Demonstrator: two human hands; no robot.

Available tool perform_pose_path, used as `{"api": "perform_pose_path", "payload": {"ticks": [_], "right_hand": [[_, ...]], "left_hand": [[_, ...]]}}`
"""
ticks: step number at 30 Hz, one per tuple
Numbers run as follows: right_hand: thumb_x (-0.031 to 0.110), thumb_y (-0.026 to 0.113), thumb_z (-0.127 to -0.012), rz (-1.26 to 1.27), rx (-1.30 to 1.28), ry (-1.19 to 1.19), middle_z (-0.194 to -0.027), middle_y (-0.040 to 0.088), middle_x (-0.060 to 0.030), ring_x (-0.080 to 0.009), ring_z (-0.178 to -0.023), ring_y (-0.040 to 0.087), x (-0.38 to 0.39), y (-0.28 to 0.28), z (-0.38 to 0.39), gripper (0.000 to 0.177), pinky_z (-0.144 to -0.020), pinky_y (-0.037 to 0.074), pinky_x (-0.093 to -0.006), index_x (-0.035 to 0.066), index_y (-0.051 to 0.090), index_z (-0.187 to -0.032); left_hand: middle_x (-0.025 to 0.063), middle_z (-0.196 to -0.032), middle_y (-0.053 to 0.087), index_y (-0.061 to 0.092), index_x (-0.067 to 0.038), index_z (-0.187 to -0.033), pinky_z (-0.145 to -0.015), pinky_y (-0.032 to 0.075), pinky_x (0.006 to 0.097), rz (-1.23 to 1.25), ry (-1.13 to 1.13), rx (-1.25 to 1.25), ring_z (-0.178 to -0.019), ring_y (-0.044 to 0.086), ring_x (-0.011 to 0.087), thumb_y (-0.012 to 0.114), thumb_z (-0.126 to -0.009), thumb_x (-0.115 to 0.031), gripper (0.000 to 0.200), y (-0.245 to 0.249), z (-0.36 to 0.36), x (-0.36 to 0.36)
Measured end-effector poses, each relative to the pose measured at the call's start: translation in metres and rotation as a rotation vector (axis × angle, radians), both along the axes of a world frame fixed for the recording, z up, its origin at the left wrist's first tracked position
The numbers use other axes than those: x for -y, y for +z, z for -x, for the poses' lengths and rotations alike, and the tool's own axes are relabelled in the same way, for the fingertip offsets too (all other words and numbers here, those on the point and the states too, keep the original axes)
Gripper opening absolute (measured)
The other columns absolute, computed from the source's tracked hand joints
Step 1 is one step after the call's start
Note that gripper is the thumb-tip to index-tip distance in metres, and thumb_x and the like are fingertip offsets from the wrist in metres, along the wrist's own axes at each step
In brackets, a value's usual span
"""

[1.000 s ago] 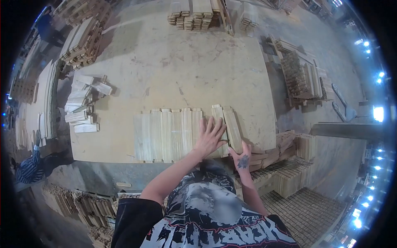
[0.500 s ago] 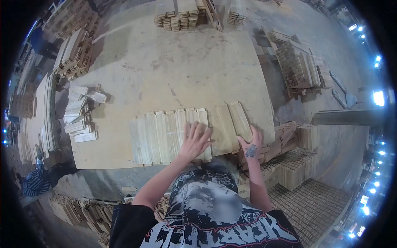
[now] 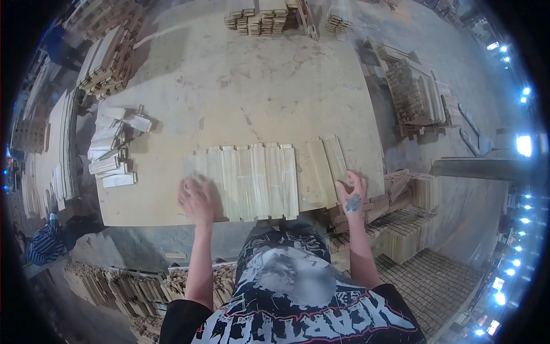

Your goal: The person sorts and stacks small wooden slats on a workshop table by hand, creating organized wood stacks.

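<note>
A row of pale wooden slats (image 3: pixel 258 180) lies side by side along the near edge of the large board (image 3: pixel 229 103). Over the left end of this row is my left hand (image 3: pixel 196 198), slightly blurred, fingers spread and pointing away from me. It covers part of the leftmost slats. To the right, past a gap, a pair of slats (image 3: pixel 325 166) lies slightly slanted. My right hand (image 3: pixel 352 194) is at their right edge, thumb and fingers apart, the thumb close to or touching the outer slat. It does not grip around it.
A loose heap of short wood pieces (image 3: pixel 114 146) sits at the board's left. Stacked slats (image 3: pixel 263 20) stand at the far edge. Wood-laden pallets (image 3: pixel 415 92) are to the right, and bundled slats (image 3: pixel 412 229) at lower right. Another person in a striped sleeve (image 3: pixel 47 243) is at far left.
My left hand has moved left, from the right part of the slat row to its left end. My right hand stays beside the separate pair. The view has shifted slightly.
</note>
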State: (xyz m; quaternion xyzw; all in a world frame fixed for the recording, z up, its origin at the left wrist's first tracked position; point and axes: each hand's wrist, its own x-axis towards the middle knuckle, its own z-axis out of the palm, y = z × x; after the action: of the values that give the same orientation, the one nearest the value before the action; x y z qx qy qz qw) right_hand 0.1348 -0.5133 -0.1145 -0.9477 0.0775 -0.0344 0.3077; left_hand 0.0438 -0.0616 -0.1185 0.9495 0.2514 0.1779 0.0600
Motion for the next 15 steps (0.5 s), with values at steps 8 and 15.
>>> {"api": "perform_pose_path", "payload": {"ticks": [8,15], "right_hand": [[0.018,0.081,-0.083,-0.162,-0.042,0.056,-0.101,0.061,-0.0102,-0.0241,-0.093,0.061,-0.023,-0.011,-0.001,0.049,-0.084,0.052,-0.0376,0.006,0.066,-0.128],[0.007,0.076,-0.087,-0.167,0.038,0.151,-0.099,0.058,-0.0070,-0.0166,-0.083,0.059,-0.056,-0.020,0.015,0.044,-0.076,0.052,-0.0300,0.005,0.066,-0.130]], "left_hand": [[0.0211,-0.115,0.057,0.057,-0.002,-0.129,-0.095,0.045,0.0492,0.296,0.165,-0.072,-0.112,0.055,0.0400,0.071,-0.094,-0.030,0.047,0.002,0.011,-0.025],[0.0217,-0.117,0.058,0.056,0.000,-0.130,-0.098,0.046,0.0492,0.348,0.141,-0.065,-0.115,0.055,0.0411,0.071,-0.094,-0.028,0.047,0.008,0.015,-0.026]]}}
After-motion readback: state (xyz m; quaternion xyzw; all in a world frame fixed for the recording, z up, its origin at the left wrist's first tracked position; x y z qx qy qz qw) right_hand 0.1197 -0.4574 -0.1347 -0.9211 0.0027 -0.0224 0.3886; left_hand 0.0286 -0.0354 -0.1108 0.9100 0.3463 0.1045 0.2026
